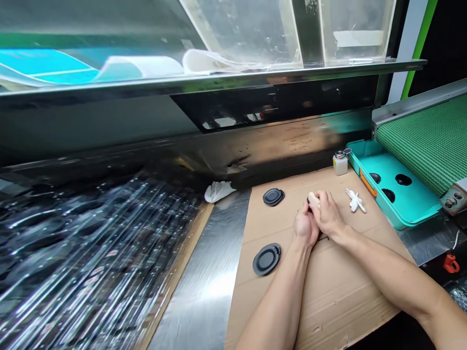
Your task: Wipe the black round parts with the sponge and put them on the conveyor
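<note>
Over the cardboard sheet (277, 306), my left hand (305, 227) and my right hand (329, 214) are together, both with curled fingers. Between the fingertips of my right hand is a small off-white wad (313, 198), perhaps cloth. It presses against a dark object that my left hand grips, mostly hidden by the fingers. To the left on the cardboard lie two black round lids (273, 197) (266, 260), each with a small tab. A crumpled white cloth (355, 200) lies to the right of my hands.
A turquoise tray (416, 218) holding several black discs stands at right, beneath a green conveyor belt (430, 136). Beside it is a small bottle with a metal top (340, 164). A white glove (219, 191) lies behind; blurred clear-plastic packages (91, 257) fill the left. A metal shelf (233, 80) overhangs the back.
</note>
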The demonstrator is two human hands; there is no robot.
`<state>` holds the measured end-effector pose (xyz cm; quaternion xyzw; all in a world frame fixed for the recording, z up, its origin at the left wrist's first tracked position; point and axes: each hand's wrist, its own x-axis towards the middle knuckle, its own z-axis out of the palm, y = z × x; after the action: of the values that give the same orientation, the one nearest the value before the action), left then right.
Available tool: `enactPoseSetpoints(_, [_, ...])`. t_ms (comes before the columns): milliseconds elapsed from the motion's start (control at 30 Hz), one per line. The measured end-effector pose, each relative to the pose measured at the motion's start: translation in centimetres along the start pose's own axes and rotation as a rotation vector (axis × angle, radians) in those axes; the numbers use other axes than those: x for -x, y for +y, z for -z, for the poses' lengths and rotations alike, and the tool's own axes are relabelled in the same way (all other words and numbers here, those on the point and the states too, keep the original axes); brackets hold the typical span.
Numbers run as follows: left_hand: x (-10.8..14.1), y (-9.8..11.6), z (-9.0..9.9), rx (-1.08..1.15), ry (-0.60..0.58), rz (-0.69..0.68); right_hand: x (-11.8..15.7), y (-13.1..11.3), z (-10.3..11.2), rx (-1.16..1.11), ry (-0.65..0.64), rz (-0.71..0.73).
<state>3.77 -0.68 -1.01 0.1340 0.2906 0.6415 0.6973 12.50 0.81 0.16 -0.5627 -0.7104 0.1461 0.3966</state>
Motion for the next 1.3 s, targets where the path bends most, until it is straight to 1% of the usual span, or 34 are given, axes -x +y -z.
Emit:
enactPoseSetpoints(133, [0.0, 0.2, 0.0, 0.001, -0.003, -0.009, -0.2, 0.5, 0.1, -0.009, -0.003, -0.04])
enactPoseSetpoints(233, [0.0, 0.4, -0.1, 0.011, 0.028, -0.014, -0.3, 0.7, 0.2, -0.017, -0.072, 0.026])
enactPoseSetpoints(267, [0.0, 0.5, -0.1, 0.013, 0.032, -0.012, -0.4, 0.7, 0.4, -0.003, -0.086, 0.021])
enactPoseSetpoints(367, [0.0, 0.7, 0.0, 0.005, 0.029, -0.019, -0.5, 0.6, 1.3, 0.066, -0.114, -0.073])
enactPoseSetpoints(467, [-0.2, 0.7, 0.1, -0.029, 0.04, -0.009, -0.6, 0.4, 2.2, 0.037, -0.203, -0.043])
enactPoseSetpoints(533, [-0.3, 0.5, 0.1, -0.049, 0.02, -0.016, -0.8, 0.4, 2.7, 0.012, -0.197, -0.057])
enactPoseSetpoints(600, [-0.3, 0.2, 0.2, -0.062, -0.005, -0.053, -1.2, 0.4, 3.0, -0.012, -0.184, -0.097])
enactPoseSetpoints(633, [-0.4, 0.1, 0.3, -0.069, -0.011, -0.061, -1.4, 0.5, 3.2, -0.033, -0.21, -0.102])
enactPoseSetpoints(733, [-0.4, 0.0, 0.7, -0.074, -0.018, -0.033, -1.8, 0.9, 3.7, -0.061, -0.371, -0.087])
enactPoseSetpoints(767, [-0.4, 0.0, 0.8, -0.072, -0.02, -0.024, -1.8, 1.0, 3.9, -0.035, -0.387, -0.1])
enactPoseSetpoints(833, [-0.5, -0.1, 0.9, -0.071, -0.026, -0.029, -1.8, 1.1, 4.4, 0.033, -0.323, -0.132])
enactPoseSetpoints(900, [-0.6, -0.1, 0.9, -0.066, -0.02, -0.04, -1.6, 1.1, 4.6, 0.048, -0.259, -0.107])
enactPoseSetpoints(967, [-0.6, -0.2, 0.7, -0.052, -0.003, -0.035, -1.4, 0.8, 4.6, 0.047, -0.276, -0.061])
enactPoseSetpoints(1033, [-0.5, -0.2, 0.5, -0.039, 0.016, -0.021, -1.3, 0.6, 4.5, 0.098, -0.274, -0.072])
enactPoseSetpoints(1100, [-0.5, -0.1, 0.4, -0.03, 0.031, -0.021, -1.2, 0.4, 4.1, 0.158, -0.231, -0.074])
enactPoseSetpoints(1200, [-0.4, 0.1, 0.2, -0.013, 0.05, -0.014, -1.2, 0.2, 3.2, 0.208, -0.188, -0.016])
enactPoseSetpoints(1300, [-0.4, 0.4, 0.3, 0.004, 0.062, 0.012, -1.2, 0.1, 2.6, 0.283, -0.171, -0.029])
